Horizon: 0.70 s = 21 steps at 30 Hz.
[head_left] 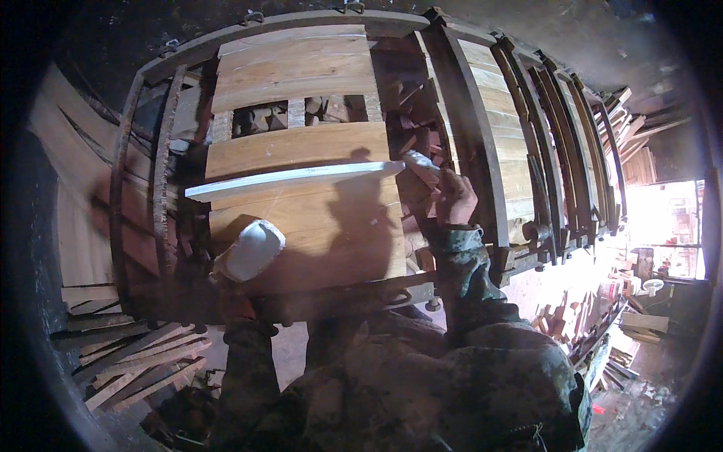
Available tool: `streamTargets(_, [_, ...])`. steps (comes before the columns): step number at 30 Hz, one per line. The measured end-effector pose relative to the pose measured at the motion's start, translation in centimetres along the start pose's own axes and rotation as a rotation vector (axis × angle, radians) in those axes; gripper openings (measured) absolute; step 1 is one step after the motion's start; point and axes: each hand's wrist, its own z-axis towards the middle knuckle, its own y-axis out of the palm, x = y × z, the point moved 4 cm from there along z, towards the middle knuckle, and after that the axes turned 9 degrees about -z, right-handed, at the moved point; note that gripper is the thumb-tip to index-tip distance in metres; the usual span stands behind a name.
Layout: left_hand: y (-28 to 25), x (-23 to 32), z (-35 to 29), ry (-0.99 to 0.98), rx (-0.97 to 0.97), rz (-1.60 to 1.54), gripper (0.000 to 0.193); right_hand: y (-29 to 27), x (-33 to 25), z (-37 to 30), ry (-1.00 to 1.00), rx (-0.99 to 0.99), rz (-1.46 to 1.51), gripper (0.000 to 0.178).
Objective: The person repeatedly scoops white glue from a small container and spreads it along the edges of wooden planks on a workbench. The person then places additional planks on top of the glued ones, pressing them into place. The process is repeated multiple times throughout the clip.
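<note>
Closest to me, on the left, my left hand (236,304) is mostly lost in the dark. Looks like it's curled round the near end of a white tub (257,247), but I can't make out how each finger sits. The tub's tipped a bit, over the boards just past the near rail (361,294). I'd hold it about there: short trip for the brush, and drips land on wood that's easy to wipe. Just don't tip it further.

Over on the right and a bit further out, my right hand (457,202) is closed round a brush (422,161), bristles pointing left and loaded white. They're right by the right end of the strip (294,178), can't swear they're touching.

That strip runs left to right across the pale boards (301,151), both ends poking out past them, and its upper face is white all along. Can't tell if it's propped on edge. My take: light, even strokes along the length, then check both ends, since that's where I'd expect thin coverage. Watch my shadow (361,218) on the near side too, it could hide a missed patch.

Farther off there are gaps with offcuts (260,119) showing below, so avoid flicking the brush that way.
</note>
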Motion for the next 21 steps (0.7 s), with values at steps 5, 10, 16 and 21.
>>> streamTargets(5, [-0.5,0.9,-0.5,-0.005,0.022,-0.001,0.033,5.3,-9.8,-1.5,-0.22,-0.139,-0.035,0.03])
streamTargets(10, [-0.4,2.4,-1.6,-0.003,0.033,-0.018,0.032,11.9,-17.6,-2.3,-0.26,-0.177,0.167,0.026])
streamTargets(16, [-0.9,4.3,-2.8,-0.031,0.063,-0.081,0.031,19.2,-26.2,-2.7,-0.459,-0.302,0.275,0.027])
streamTargets(21, [-1.4,4.7,-4.5,-0.081,0.099,-0.142,0.031,26.2,-32.5,-3.1,-0.527,-0.388,0.337,0.03])
